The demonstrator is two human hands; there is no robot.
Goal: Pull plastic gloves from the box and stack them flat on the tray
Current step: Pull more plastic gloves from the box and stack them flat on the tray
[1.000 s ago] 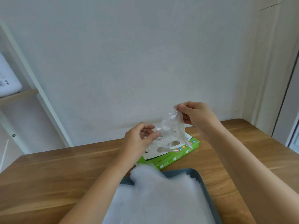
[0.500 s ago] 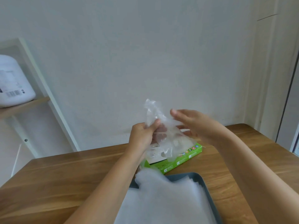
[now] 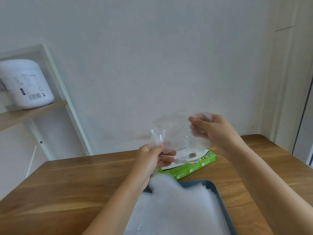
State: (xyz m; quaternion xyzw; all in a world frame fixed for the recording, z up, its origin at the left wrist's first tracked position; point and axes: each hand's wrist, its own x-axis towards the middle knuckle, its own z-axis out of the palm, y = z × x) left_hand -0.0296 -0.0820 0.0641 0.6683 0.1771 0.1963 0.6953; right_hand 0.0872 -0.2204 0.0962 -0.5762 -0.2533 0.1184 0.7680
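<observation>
Above box (image 3: 191, 169), glove (image 3: 177, 135) held between fingers (image 3: 166, 153)

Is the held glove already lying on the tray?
No: the left hand and right hand hold the glove in the air above the green box, off the tray.

**The person: only two hands and two forearms are in sight**

The left hand (image 3: 152, 156) and the right hand (image 3: 211, 131) are bare. The left forearm (image 3: 118, 200) and the right forearm (image 3: 262, 184) are bare too, all the way to the lower edge of the view, where they are cut off. Both forearms are slim and smooth and get wider toward the elbow. The fingers are slender with rounded tips. The right hand is blurred, so its nails cannot be made out.
</observation>
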